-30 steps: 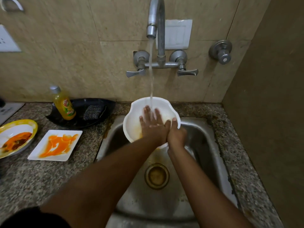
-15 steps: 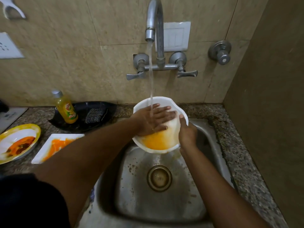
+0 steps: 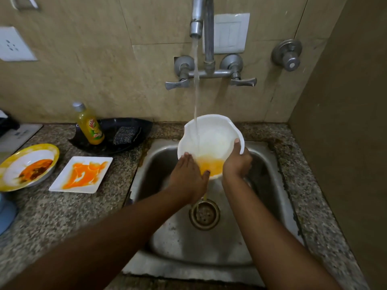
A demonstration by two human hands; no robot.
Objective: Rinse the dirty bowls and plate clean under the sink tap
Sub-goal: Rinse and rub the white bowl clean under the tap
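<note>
A white bowl (image 3: 215, 137) is tilted toward me over the steel sink (image 3: 266, 185), under the running tap (image 3: 196, 21). Water streams into it and orange liquid pools at its lower edge and spills toward the drain (image 3: 204, 214). My right hand (image 3: 236, 164) grips the bowl's right rim, thumb inside. My left hand (image 3: 188, 176) holds the lower left rim, fingers against the outside. On the counter to the left lie a square white plate (image 3: 80, 174) smeared orange and a yellow-rimmed bowl (image 3: 27, 166) with brown-orange residue.
A black dish (image 3: 109, 139) behind the plate holds a yellow soap bottle (image 3: 90, 126) and a scrub pad (image 3: 125, 135). Tap handles (image 3: 243, 81) and a wall valve (image 3: 288, 55) sit above the sink. A wall closes off the right side.
My left hand has come out of the bowl's inside and now holds its lower left rim. The bowl is tilted toward me and orange water pours out.
</note>
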